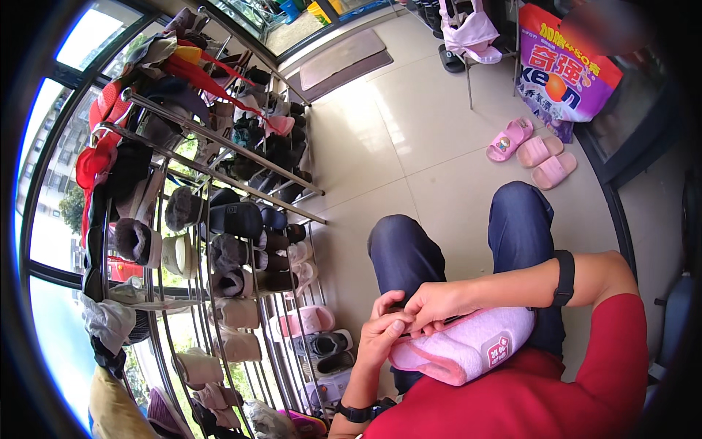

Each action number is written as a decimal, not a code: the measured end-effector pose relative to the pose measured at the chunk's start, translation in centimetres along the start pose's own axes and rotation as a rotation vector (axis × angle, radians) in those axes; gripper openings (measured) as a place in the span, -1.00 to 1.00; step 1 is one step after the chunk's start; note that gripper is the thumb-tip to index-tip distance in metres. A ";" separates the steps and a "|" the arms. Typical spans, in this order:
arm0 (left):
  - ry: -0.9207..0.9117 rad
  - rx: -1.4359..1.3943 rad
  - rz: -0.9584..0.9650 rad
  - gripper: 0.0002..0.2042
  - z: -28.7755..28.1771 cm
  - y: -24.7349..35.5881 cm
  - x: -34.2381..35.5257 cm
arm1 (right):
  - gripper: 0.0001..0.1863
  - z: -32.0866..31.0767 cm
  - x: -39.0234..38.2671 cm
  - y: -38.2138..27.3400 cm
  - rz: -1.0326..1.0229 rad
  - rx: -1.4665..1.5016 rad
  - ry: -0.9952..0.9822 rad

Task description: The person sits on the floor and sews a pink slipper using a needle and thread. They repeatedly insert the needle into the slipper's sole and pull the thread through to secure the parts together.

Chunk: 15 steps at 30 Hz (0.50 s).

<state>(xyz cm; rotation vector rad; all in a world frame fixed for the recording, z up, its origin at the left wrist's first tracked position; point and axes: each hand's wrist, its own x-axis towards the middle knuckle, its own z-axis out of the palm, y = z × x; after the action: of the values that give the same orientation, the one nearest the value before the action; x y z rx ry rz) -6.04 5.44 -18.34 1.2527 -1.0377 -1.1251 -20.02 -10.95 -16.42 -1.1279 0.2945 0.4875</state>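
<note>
A pink plush slipper (468, 342) with a coral-coloured edge and a small red-and-white patch rests on my lap, against my red shirt. My left hand (380, 333) is at its left end, with fingers bent and closed. Reaching across from the right, my right hand (433, 306) meets it there, its thumb and fingers pressed together. The fingertips of both hands come together just above the slipper's upper edge. A thin dark line shows beside them, but whatever is pinched there is too small and covered to name.
Metal shoe racks (241, 164) packed with shoes stand close on my left, by the windows. Pink slippers (537, 150) lie on the tiled floor ahead right. Beyond them are a large purple-and-red bag (567, 73) and a chair (470, 62) with pink cloth. A mat (344, 62) lies by the doorway.
</note>
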 end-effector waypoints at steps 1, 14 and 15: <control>0.004 0.060 0.000 -0.77 0.1 0.3 0.1 | -0.82 -0.1 -0.4 -0.1 0.008 0.029 0.033; 0.153 0.214 -0.042 -0.66 0.3 4.1 0.4 | -0.77 0.0 -4.1 -0.3 -0.167 0.274 0.245; 0.125 0.236 -0.040 -0.66 0.7 4.8 0.9 | -0.76 0.4 -4.5 -0.7 -0.174 0.264 0.249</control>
<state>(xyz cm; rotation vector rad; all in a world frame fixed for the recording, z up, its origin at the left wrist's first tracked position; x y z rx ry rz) -6.25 4.39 -13.56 1.5171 -1.0775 -0.9611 -23.55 -11.81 -13.57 -0.9452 0.4594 0.1473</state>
